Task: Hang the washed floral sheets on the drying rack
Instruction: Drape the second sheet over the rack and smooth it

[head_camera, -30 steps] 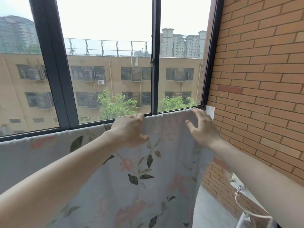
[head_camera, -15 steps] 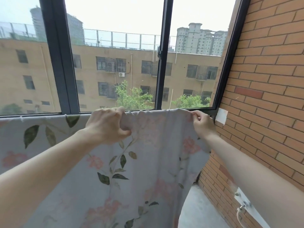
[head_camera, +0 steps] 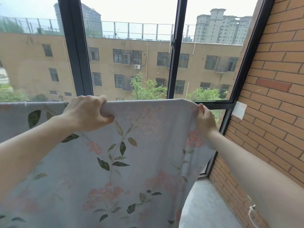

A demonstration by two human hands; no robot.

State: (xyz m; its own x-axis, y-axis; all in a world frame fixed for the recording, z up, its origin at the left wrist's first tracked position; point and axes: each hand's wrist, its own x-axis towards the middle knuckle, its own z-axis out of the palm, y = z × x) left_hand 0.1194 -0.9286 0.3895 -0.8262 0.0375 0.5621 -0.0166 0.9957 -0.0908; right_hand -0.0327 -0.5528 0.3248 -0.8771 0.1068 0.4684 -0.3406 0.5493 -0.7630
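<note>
Two hands hold the top fold of a floral sheet (head_camera: 131, 162) draped in front of a window (head_camera: 131, 63).
Left hand (head_camera: 87, 112) has fingers curled over the fold and thumb under it, gripping a bunch of cloth; right hand (head_camera: 204, 119) pinches the sheet's right top corner near the brick wall (head_camera: 271, 96). Sheet hangs down from the fold at about sill height, spreading left past the left forearm; whatever bar carries it is hidden under the cloth. White patch (head_camera: 239, 110) sticks on the wall just beside the right hand. Grey floor (head_camera: 205, 203) shows at lower right.
</note>
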